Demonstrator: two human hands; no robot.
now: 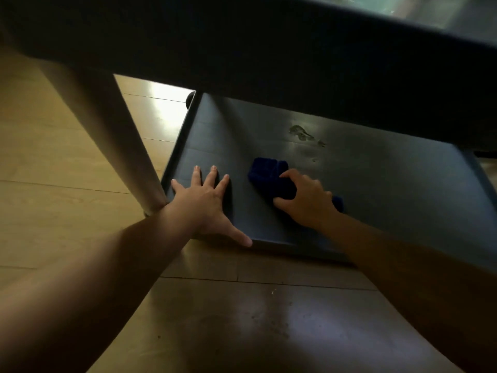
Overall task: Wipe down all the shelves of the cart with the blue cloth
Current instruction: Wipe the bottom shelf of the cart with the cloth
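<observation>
Right hand (pixel 306 200) clutches the bunched dark-blue cloth (pixel 269 176) on the cart's lowest dark shelf (pixel 390 184) — smudges (pixel 302 133) remain beyond; left hand (pixel 207 200) lies splayed, holding nothing.

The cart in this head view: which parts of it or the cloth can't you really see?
- Upper shelf: its top surface is hidden; only the dark underside shows.
- Blue cloth: partly covered by the right hand.
- Bottom shelf: back edge hidden by the upper shelf.
- Wheel: mostly hidden behind the shelf corner.
</observation>
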